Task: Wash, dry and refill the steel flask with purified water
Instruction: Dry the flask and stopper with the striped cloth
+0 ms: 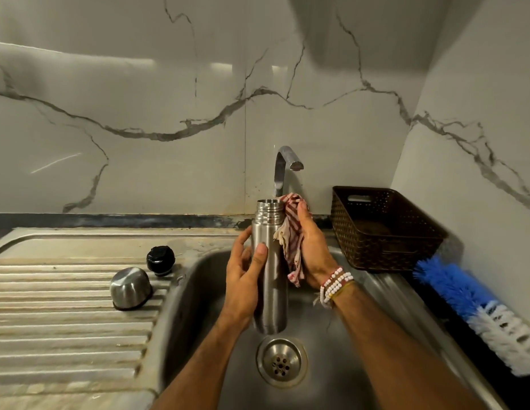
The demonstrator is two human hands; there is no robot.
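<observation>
Uncapped flask (269,270) (cloth (290,232) touching neck).

The left forearm (198,365) and right forearm (391,335) reach in from the near edge and converge at the middle. The left hand (246,279) curls round the flask (271,232), thumb upward on its near face. The right hand (312,247), beaded bands (334,284) at its wrist, grips a cloth (292,232) against the flask's right side.
</observation>
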